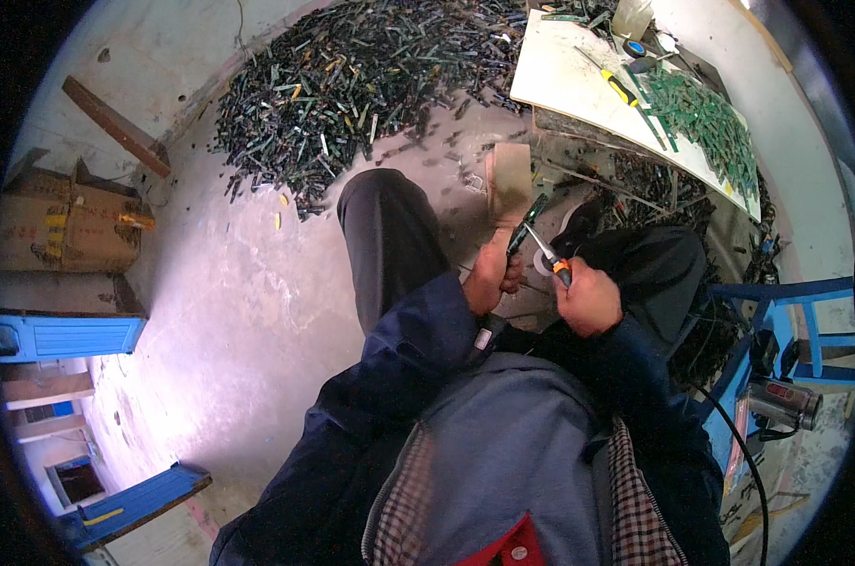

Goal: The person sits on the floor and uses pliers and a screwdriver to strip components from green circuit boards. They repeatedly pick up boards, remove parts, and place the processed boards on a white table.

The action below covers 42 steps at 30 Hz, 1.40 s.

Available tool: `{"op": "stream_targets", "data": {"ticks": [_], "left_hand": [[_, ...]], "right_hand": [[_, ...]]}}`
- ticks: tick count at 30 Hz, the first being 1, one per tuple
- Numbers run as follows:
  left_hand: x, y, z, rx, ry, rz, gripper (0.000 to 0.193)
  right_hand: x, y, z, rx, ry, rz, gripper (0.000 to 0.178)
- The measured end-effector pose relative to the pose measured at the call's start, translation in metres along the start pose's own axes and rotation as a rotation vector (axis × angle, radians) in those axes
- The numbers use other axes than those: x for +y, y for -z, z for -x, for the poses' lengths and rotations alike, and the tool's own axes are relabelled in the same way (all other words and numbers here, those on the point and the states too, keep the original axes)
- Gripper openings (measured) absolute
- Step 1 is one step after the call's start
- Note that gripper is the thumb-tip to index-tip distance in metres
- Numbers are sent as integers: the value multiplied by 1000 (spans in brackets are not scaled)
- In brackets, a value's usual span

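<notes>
My left hand (489, 280) is closed around the lower end of a dark green strip (528, 224), which looks like a narrow circuit board and tilts up to the right. In my right hand (590, 300) is a tool (561, 271) with an orange-and-black handle and a tapered silver tip; whether it is pliers or a screwdriver does not show clearly. Its tip reaches the strip or lies just in front of it. Both hands are close together over my lap. A brown cardboard piece (511, 184) lies beyond my left hand.
A big heap of dark strips (352, 90) covers the floor ahead. At the right, a white board (569, 71) bears green strips (706, 123) and a yellow-and-black screwdriver (620, 90). A blue chair (777, 290) stands right; a cardboard box (64, 226) sits left. A black cable (744, 443) hangs nearby.
</notes>
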<state>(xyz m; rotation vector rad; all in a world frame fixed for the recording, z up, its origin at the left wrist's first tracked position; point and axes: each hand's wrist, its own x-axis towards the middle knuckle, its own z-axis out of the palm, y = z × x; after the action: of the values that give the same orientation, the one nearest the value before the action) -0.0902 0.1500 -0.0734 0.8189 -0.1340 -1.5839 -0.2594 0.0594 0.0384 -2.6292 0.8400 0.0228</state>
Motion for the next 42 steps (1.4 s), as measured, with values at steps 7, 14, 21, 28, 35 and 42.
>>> {"op": "stream_targets", "data": {"ticks": [7, 14, 21, 28, 35, 42], "left_hand": [[9, -32, 12, 263, -287, -789, 21], [20, -55, 19, 426, -132, -892, 22], [2, -48, 17, 471, -333, -601, 48], [6, -33, 7, 217, -176, -658, 34], [13, -53, 20, 523, -100, -953, 29], [6, 9, 15, -52, 20, 102, 28]], "right_hand": [[-37, -4, 17, -978, -365, -2084, 26], [2, -17, 7, -46, -70, -386, 22], [-3, -13, -4, -8, -59, -35, 20], [-26, -15, 20, -993, -314, -2279, 16], [1, -6, -3, 2, -86, 9, 21], [1, -22, -4, -660, -409, -1451, 17]]}}
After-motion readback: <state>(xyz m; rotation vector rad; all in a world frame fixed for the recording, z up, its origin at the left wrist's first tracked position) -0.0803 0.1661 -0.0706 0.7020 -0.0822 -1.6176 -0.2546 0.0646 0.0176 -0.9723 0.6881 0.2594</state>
